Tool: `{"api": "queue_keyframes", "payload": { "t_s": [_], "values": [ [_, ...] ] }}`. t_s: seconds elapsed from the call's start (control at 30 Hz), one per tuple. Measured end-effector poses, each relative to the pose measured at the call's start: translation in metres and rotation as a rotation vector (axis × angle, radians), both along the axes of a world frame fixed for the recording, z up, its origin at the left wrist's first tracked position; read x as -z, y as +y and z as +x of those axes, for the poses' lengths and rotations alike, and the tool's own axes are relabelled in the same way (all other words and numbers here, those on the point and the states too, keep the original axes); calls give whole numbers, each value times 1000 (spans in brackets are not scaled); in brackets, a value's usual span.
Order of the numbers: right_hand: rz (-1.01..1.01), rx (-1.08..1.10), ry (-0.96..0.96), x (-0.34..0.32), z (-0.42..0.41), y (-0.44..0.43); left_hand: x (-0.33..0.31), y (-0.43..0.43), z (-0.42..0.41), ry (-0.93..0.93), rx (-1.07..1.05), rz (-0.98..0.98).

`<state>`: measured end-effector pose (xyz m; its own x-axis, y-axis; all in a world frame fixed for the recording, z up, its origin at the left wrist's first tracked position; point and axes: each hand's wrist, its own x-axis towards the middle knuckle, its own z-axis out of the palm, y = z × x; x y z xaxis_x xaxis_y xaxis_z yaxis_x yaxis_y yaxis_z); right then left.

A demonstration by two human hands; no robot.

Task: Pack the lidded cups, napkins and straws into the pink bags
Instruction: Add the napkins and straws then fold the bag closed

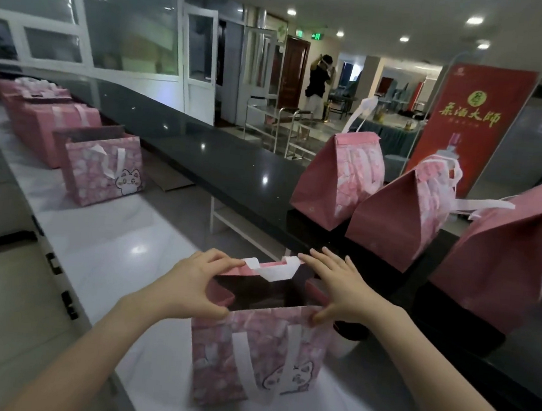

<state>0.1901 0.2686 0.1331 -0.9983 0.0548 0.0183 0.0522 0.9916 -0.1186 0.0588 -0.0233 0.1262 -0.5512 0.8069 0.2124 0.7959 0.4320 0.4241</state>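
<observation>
A pink bag (260,355) with a cat print and white handles stands open on the white counter right in front of me. My left hand (190,283) pinches the left side of its rim, thumb on the near edge and fingers on the far edge. My right hand (344,290) grips the right side the same way. The bag's inside is dark, so its contents are hidden. No cups, napkins or straws show.
Three closed pink bags (341,178) (403,217) (504,261) stand on the raised black ledge (233,166) at right. Another open pink bag (106,168) and a row of folded ones (50,127) sit on the white counter (105,243) at left. A person stands far back.
</observation>
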Motion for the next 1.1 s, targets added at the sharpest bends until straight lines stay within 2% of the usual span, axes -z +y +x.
{"api": "queue_keyframes", "payload": {
  "t_s": [0.13,0.23,0.33,0.43,0.6,0.73,0.9,1.1],
  "values": [
    [-64,16,39,3,-15,-2,5,4,-3,110,-29,8],
    [-64,53,115,6,-17,0,16,10,-4,190,-48,104],
    [-142,85,113,12,-12,-1,27,15,-3,188,-49,200],
    [-216,117,147,22,-7,-9,35,15,-7,229,-11,249],
    [-223,132,289,36,-2,-23,42,15,-13,338,66,291],
    [-196,172,364,44,4,-29,46,16,-18,380,167,240],
    [-118,149,354,46,9,-32,42,8,-25,325,230,233],
    [-197,162,379,45,14,-32,42,2,-22,141,198,247]
  ]
}}
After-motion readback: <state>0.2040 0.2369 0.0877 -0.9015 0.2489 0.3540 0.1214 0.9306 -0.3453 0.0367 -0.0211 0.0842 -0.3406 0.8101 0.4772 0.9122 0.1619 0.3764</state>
